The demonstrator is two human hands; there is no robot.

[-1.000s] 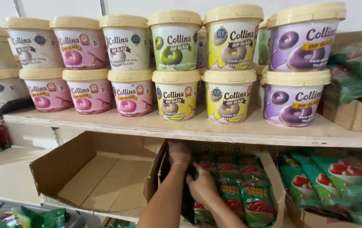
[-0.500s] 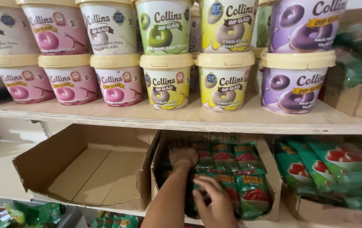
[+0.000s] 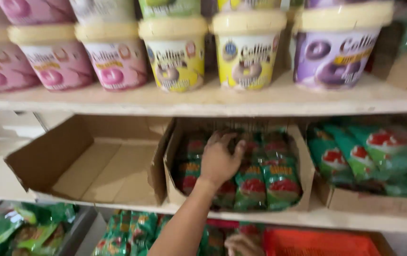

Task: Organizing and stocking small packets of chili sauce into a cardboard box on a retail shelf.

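Packets (image 3: 279,182) in green and red wrappers stand packed in the middle cardboard box (image 3: 303,161) on the lower shelf. I see my left hand (image 3: 218,159) spread flat on them, gripping nothing; my right hand (image 3: 242,244) is low and blurred, its grip unclear. An empty cardboard box (image 3: 47,156) sits alongside.

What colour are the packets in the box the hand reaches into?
Green packets with red and orange patches, seen from the head view.
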